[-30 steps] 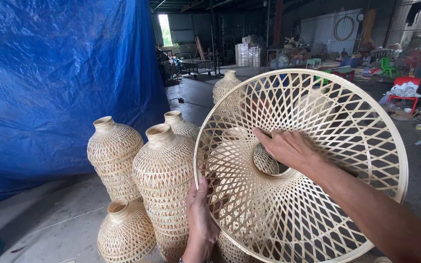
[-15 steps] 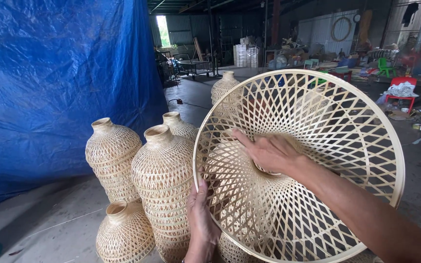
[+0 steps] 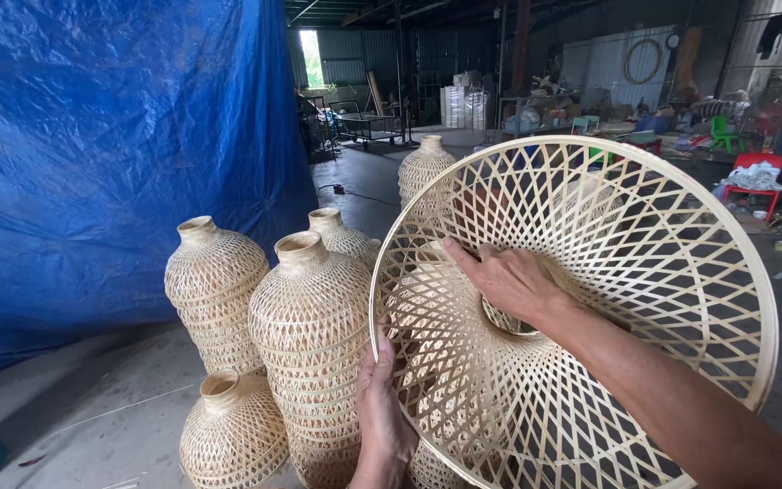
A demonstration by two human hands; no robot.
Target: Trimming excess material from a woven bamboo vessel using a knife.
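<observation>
I hold a large round woven bamboo shade (image 3: 672, 263) tilted up in front of me, its open lattice facing me. My left hand (image 3: 382, 407) grips its lower left rim from below, thumb over the edge. My right hand (image 3: 509, 281) reaches inside the shade, palm down on the weave next to the small central opening, fingers pointing left. Behind the shade stand several woven bamboo vase-shaped lamps: one tall lamp (image 3: 309, 335) touches the rim, another (image 3: 214, 290) stands to its left, and a small one (image 3: 233, 435) sits on the floor.
A blue tarpaulin (image 3: 110, 145) hangs along the left side. The concrete floor (image 3: 92, 398) runs under the lamps. Another woven lamp (image 3: 424, 167) stands farther back. The far end of the workshop holds carts, boxes, a red stool (image 3: 753, 181) and clutter.
My right hand has slid leftward across the inside of the shade, from right of the centre opening to its left side. The shade has tipped slightly. My left hand keeps its hold.
</observation>
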